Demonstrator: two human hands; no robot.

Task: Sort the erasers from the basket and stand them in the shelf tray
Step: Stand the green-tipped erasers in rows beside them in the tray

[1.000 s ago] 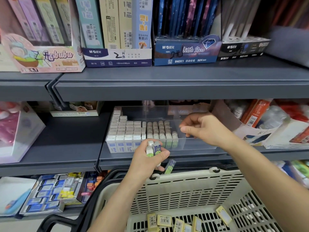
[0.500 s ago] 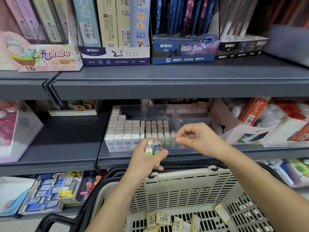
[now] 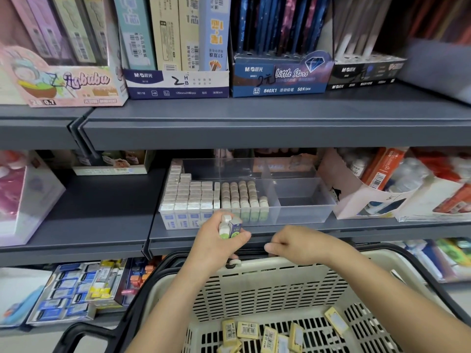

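A clear plastic shelf tray (image 3: 303,211) stands on the middle shelf. Its left part holds rows of white-and-blue erasers (image 3: 188,197) standing upright, beside rows of green-sleeved erasers (image 3: 242,196); its right compartment holds nothing. My left hand (image 3: 216,244) grips a small bunch of erasers (image 3: 230,226) just below the tray's front. My right hand (image 3: 293,244) hovers close to the right of it, over the basket's far rim, fingers curled with nothing visible in them. A beige basket (image 3: 267,289) below holds several yellow erasers (image 3: 257,332).
Boxes of pencils and leads (image 3: 175,82) fill the top shelf. A white carton of correction supplies (image 3: 369,197) stands right of the tray. A pink box (image 3: 23,197) sits at the left. More eraser packs (image 3: 74,291) lie on the lower shelf.
My right hand has drawn back from the tray's middle, down to the basket rim beside my left hand. My left hand has kept its bunch of erasers in about the same place.
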